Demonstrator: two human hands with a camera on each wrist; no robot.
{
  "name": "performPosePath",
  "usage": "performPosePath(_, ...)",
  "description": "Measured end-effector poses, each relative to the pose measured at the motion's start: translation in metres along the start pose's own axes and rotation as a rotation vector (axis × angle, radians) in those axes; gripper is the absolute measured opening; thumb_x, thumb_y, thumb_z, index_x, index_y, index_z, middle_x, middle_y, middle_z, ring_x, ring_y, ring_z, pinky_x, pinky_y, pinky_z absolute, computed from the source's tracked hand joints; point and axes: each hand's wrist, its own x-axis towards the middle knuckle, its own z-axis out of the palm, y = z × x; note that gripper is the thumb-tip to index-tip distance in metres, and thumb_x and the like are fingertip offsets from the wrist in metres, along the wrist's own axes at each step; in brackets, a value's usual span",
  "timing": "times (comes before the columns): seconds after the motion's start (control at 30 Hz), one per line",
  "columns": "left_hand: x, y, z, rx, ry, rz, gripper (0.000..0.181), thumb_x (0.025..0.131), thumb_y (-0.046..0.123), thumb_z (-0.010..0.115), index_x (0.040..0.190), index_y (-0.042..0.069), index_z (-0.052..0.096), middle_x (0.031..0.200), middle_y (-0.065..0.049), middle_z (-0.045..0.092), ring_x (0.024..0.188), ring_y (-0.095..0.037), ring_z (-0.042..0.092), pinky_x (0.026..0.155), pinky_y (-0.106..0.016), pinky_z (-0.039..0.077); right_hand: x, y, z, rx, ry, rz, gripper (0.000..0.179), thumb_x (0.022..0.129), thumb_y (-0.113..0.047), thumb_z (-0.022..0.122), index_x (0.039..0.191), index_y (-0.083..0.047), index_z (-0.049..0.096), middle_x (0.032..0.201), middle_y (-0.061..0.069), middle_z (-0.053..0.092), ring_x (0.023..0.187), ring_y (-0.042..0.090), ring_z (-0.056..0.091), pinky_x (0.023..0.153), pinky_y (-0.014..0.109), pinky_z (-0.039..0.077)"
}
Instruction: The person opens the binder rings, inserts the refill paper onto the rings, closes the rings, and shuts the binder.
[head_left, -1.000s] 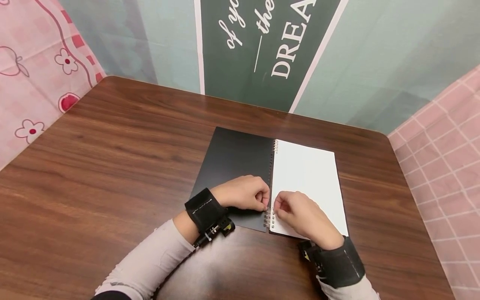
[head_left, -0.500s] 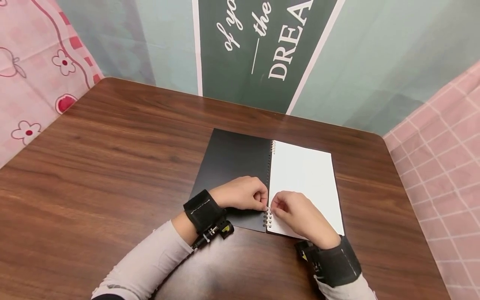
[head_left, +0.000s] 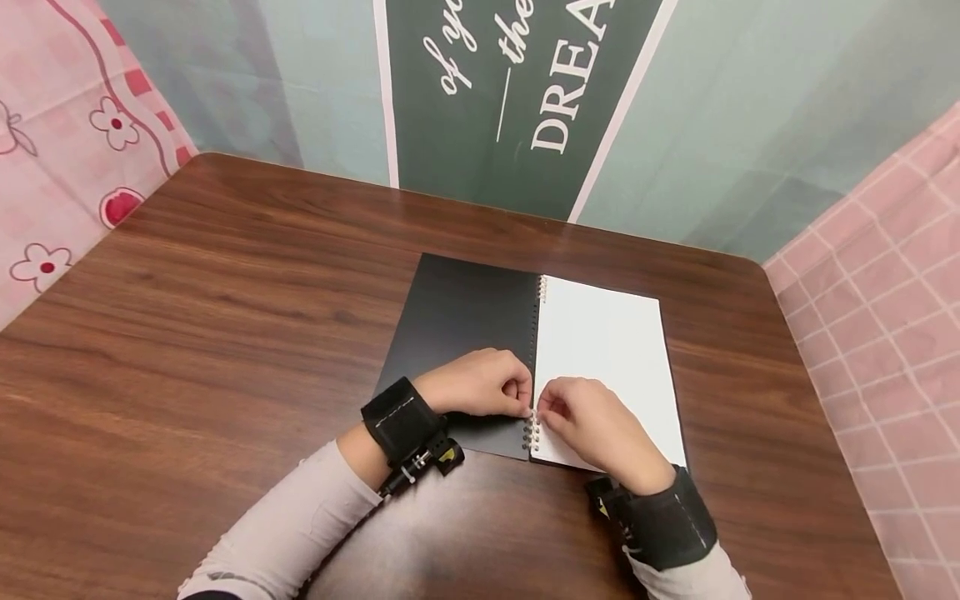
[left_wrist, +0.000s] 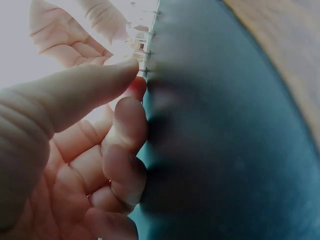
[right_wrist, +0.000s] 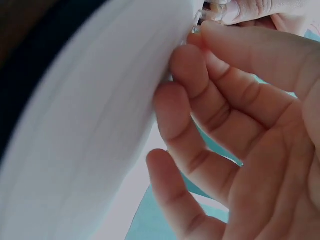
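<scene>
A loose-leaf notebook lies open on the table, its black cover (head_left: 468, 304) on the left and white pages (head_left: 600, 333) on the right. Clear binder rings (head_left: 532, 435) run down the spine between them. My left hand (head_left: 483, 383) pinches the rings near the lower end, thumb against index finger. From the other side, my right hand (head_left: 596, 417) pinches the same stretch, its fingertips close to the left ones. In the left wrist view, the rings (left_wrist: 145, 42) show just beyond the thumb tip. The right wrist view has the thumb and index finger meeting at the ring edge (right_wrist: 198, 22).
The brown wooden table (head_left: 225, 292) extends around the notebook. A printed cloth (head_left: 495, 108) hangs along the back, with pink cloths at the left (head_left: 67, 167) and right (head_left: 885, 333). Both wrists wear black straps with small cameras.
The lower binder rings, standing apart in two rows a second ago, now meet. My right fingertips have come slightly closer to the left ones. The head view has shifted a little.
</scene>
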Motion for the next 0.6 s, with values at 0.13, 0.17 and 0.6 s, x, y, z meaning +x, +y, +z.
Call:
performPosePath(0.13, 0.0, -0.001, -0.003, -0.023, 0.001, 0.016, 0.017, 0.092, 0.014, 0.073, 0.075, 0.015, 0.069, 0.058, 0.01, 0.055, 0.056, -0.002, 0.049, 0.058, -0.02, 0.039, 0.0, 0.004, -0.004, 0.034, -0.052, 0.008, 0.016, 0.09, -0.002, 0.069, 0.08, -0.014, 0.066, 0.067, -0.01, 0.053, 0.066, 0.008, 0.048, 0.064, 0.028, 0.042)
performPosePath(0.17, -0.001, -0.001, -0.004, -0.022, 0.0, 0.017, 0.019, 0.093, 0.016, 0.072, 0.075, 0.015, 0.068, 0.059, 0.01, 0.054, 0.056, -0.002, 0.048, 0.058, -0.02, 0.038, -0.001, 0.005, -0.006, 0.04, -0.072, 0.009, 0.016, 0.09, -0.003, 0.068, 0.08, -0.014, 0.066, 0.067, -0.01, 0.053, 0.066, 0.008, 0.048, 0.064, 0.028, 0.042)
performPosePath(0.6, -0.012, 0.011, -0.01, 0.041, -0.177, -0.015, 0.024, 0.085, 0.026, 0.083, 0.072, 0.019, 0.064, 0.057, 0.01, 0.054, 0.056, -0.003, 0.05, 0.058, -0.022, 0.039, -0.006, 0.007, -0.012, 0.135, -0.333, -0.06, 0.02, 0.086, -0.006, 0.073, 0.078, -0.02, 0.061, 0.06, -0.013, 0.043, 0.057, 0.002, 0.042, 0.054, 0.024, 0.037)
